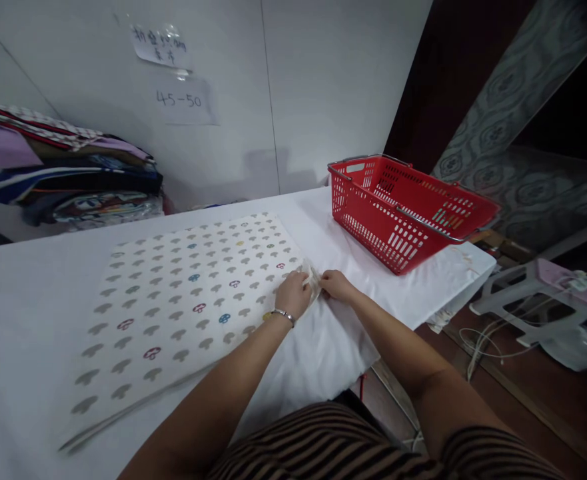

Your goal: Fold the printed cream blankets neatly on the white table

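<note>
A striped shirt (323,443) was nearest, cut off by the bottom edge. Beyond it the left hand (293,293), with a bracelet (284,315) at its wrist, and the right hand (337,285) were close together, each pinching the bunched right-hand corner of a cloth (173,293). The fingertips were partly hidden in its folds. The cloth lay flat on the white-covered surface (18,320), printed with grey, red, blue and yellow mushrooms and bearing no lettering that could be read; the left forearm covered part of its near edge, where layers showed at the near left corner.

To the right, below the surface, a pale stool (556,308) stood in dim light, the things on it hard to make out. A red basket (373,217) stood farther back on the surface, its inside bottom hidden. At the far left, folded clothes (73,170) were stacked, cut off by the left edge. On the wall (318,80) behind, the lower paper (186,107) read "45-50"; the upper paper (158,52) bore handwritten Chinese characters, too blurred to read surely.
</note>
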`<action>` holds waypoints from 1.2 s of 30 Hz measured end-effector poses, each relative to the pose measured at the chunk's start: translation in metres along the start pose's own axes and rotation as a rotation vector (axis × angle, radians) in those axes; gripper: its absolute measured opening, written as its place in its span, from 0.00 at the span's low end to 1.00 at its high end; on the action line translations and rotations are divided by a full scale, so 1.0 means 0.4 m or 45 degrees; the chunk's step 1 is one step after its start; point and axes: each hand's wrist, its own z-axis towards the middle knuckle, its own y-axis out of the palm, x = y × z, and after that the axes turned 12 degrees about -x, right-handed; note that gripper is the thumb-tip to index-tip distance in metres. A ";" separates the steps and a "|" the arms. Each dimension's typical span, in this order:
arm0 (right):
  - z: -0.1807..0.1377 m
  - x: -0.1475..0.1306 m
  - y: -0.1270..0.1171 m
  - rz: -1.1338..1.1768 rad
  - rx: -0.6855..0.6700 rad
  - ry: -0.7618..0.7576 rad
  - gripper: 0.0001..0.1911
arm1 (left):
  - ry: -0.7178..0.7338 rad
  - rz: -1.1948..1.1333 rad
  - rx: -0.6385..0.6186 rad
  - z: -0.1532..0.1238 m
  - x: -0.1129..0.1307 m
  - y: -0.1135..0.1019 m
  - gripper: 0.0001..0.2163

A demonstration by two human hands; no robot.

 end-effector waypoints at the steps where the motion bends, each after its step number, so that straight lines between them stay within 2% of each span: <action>1: -0.006 0.002 -0.002 0.040 -0.025 0.000 0.04 | 0.014 0.033 -0.027 -0.003 0.006 0.005 0.12; 5: -0.038 0.008 -0.009 0.360 -0.137 -0.021 0.05 | 0.057 0.096 -0.105 -0.010 0.028 0.027 0.12; 8: -0.050 0.008 -0.006 0.633 -0.204 -0.059 0.05 | 0.039 0.054 -0.064 -0.012 0.038 0.039 0.15; 10: -0.050 0.010 -0.003 0.686 -0.222 -0.075 0.06 | 0.025 0.008 -0.029 -0.015 0.038 0.042 0.17; 16: -0.040 0.011 0.005 0.718 -0.266 -0.083 0.05 | 0.095 -0.084 0.091 -0.026 0.030 0.045 0.17; 26: -0.052 0.004 -0.002 0.782 -0.264 -0.093 0.05 | 0.068 -0.165 0.011 -0.030 0.021 0.061 0.19; 31: -0.058 0.004 -0.009 0.708 -0.275 -0.074 0.08 | 0.010 -0.289 0.002 -0.031 0.018 0.058 0.18; 36: -0.064 0.000 -0.010 0.683 -0.265 -0.068 0.03 | -0.033 -0.388 0.010 -0.025 0.012 0.060 0.16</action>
